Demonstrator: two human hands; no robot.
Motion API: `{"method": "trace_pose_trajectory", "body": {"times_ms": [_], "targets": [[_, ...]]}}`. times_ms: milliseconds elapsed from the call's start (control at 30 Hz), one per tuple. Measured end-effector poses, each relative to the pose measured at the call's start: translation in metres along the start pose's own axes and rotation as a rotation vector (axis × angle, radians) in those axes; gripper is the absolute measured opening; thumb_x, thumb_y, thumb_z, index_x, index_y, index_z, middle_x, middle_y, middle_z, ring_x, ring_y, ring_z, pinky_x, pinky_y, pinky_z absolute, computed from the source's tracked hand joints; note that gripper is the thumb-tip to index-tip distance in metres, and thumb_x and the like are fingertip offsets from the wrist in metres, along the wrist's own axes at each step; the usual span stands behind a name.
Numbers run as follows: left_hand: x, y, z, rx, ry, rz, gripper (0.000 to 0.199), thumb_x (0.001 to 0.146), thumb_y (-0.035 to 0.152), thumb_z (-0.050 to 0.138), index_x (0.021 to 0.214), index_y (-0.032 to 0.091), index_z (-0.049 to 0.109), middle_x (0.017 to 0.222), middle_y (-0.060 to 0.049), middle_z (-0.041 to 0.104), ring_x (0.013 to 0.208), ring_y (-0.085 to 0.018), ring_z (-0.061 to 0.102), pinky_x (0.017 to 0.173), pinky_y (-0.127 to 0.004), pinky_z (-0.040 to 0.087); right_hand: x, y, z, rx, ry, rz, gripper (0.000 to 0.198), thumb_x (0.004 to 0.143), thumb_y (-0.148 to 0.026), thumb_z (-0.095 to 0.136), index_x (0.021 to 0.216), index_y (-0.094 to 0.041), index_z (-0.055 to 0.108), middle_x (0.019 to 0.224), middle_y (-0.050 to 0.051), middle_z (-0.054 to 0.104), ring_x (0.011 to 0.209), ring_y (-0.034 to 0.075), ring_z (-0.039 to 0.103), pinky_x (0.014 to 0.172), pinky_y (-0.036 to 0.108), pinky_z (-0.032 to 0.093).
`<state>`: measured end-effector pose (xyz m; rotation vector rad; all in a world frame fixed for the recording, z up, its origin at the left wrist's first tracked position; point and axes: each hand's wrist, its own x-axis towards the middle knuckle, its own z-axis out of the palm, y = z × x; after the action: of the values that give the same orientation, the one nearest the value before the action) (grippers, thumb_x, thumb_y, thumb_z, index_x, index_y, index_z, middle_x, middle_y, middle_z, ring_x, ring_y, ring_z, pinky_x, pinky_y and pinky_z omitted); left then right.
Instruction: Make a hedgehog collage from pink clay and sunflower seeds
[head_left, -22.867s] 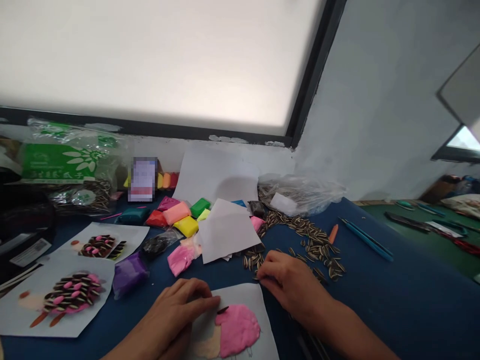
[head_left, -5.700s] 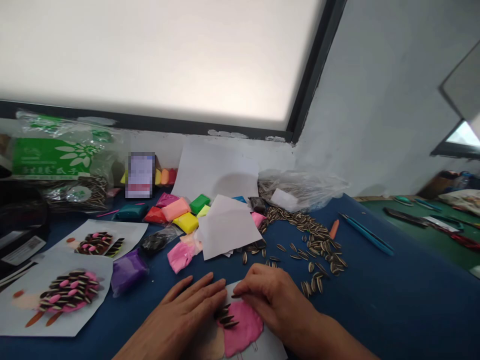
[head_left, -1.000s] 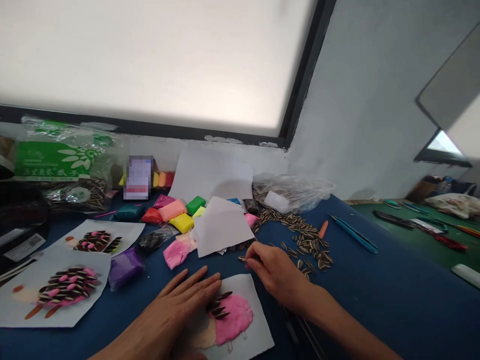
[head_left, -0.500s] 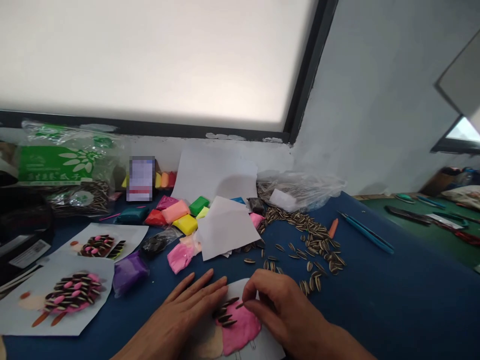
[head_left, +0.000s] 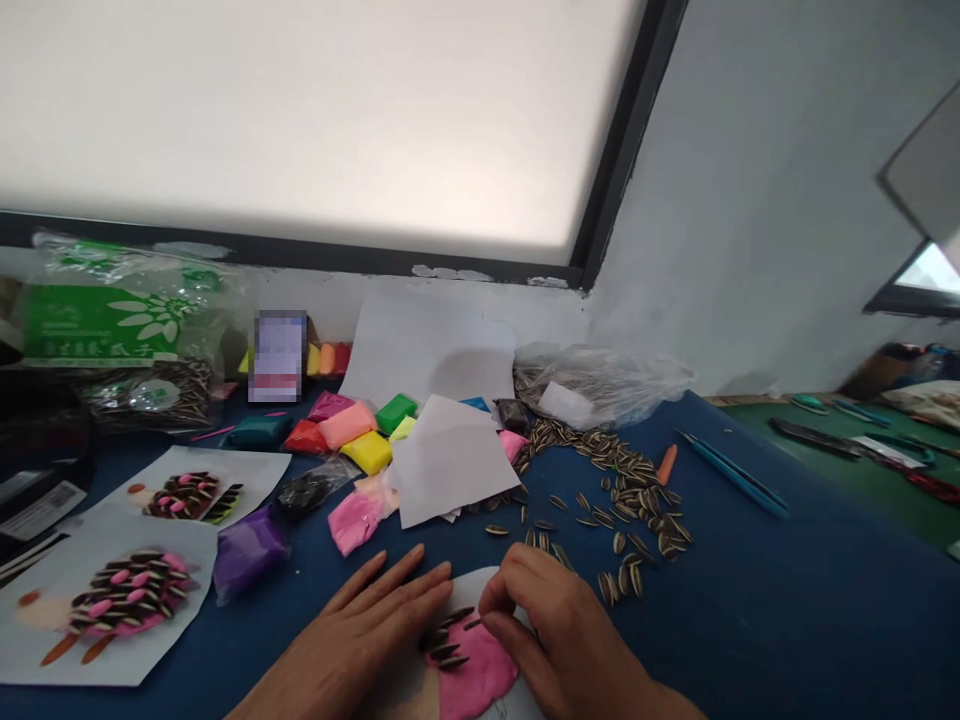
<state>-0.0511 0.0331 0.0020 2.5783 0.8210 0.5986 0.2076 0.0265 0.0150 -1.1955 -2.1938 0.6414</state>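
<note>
the sheet (head_left: 475,580) lies straight in front of you, with your left hand (head_left: 375,625) spread flat over its left side, probably to keep it from sliding. the pink clay (head_left: 476,685) sits on the sheet, between your hands, and a small cluster of seeds (head_left: 448,655) leans at its upper left, seemingly kept in place by the clay. the loose seeds (head_left: 637,480) are strewn beyond your right hand (head_left: 555,625), presumably for easy reach; two pictures (head_left: 142,660) lie at your left, in plain sight. as for grip, your left fingers are stretched out and grasp nothing. your right thumb and forefinger nearly meet, pinching one seed (head_left: 472,624) over the clay; whether it is stuck in, you cannot tell.
</note>
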Motion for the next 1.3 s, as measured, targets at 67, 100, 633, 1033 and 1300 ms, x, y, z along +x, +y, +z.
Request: {"method": "trace_pose_trajectory", "body": {"times_ms": [67, 100, 633, 1033, 1300], "targets": [[0.0, 0.001, 0.0, -0.013, -0.006, -0.01, 0.079, 0.101, 0.045, 0.064, 0.165, 0.042, 0.018, 0.162, 0.001, 0.043, 0.145, -0.034, 0.045, 0.12, -0.051, 0.035, -0.001, 0.001, 0.002, -0.002, 0.007, -0.013, 0.016, 0.092, -0.008, 0.052, 0.083, -0.02, 0.058, 0.085, 0.005, 0.063, 0.079, 0.019, 0.059, 0.069, 0.029, 0.044], [0.0, 0.001, 0.0, -0.019, -0.009, -0.013, 0.079, 0.101, 0.044, 0.064, 0.165, 0.041, 0.018, 0.162, 0.001, 0.043, 0.146, -0.034, 0.045, 0.12, -0.052, 0.035, -0.002, 0.001, 0.003, -0.003, 0.011, -0.021, 0.016, 0.092, -0.008, 0.052, 0.083, -0.02, 0.058, 0.085, 0.005, 0.063, 0.08, 0.019, 0.059, 0.07, 0.03, 0.044], [-0.003, 0.002, -0.001, -0.026, -0.012, 0.0, 0.095, 0.092, 0.023, 0.068, 0.164, 0.044, 0.011, 0.166, 0.004, 0.034, 0.15, -0.032, 0.037, 0.123, -0.052, 0.03, 0.002, 0.001, 0.009, -0.008, 0.03, -0.043, 0.018, 0.093, -0.007, 0.049, 0.083, -0.019, 0.057, 0.084, 0.005, 0.063, 0.079, 0.02, 0.058, 0.069, 0.03, 0.043], [-0.003, 0.001, 0.002, -0.027, -0.016, -0.009, 0.1, 0.086, 0.019, 0.072, 0.164, 0.043, 0.014, 0.167, 0.003, 0.034, 0.151, -0.034, 0.034, 0.123, -0.053, 0.028, 0.002, 0.0, 0.014, -0.097, 0.04, -0.039, 0.019, 0.093, -0.004, 0.052, 0.082, -0.019, 0.057, 0.084, 0.004, 0.063, 0.078, 0.019, 0.058, 0.067, 0.029, 0.043], [-0.002, 0.002, 0.0, -0.019, -0.027, -0.013, 0.103, 0.084, 0.022, 0.078, 0.163, 0.046, 0.016, 0.167, 0.005, 0.034, 0.151, -0.035, 0.035, 0.123, -0.054, 0.028, 0.001, 0.002, 0.021, -0.197, 0.07, -0.063, 0.02, 0.091, -0.001, 0.053, 0.081, -0.018, 0.059, 0.083, 0.004, 0.064, 0.076, 0.02, 0.059, 0.067, 0.031, 0.042]]}}
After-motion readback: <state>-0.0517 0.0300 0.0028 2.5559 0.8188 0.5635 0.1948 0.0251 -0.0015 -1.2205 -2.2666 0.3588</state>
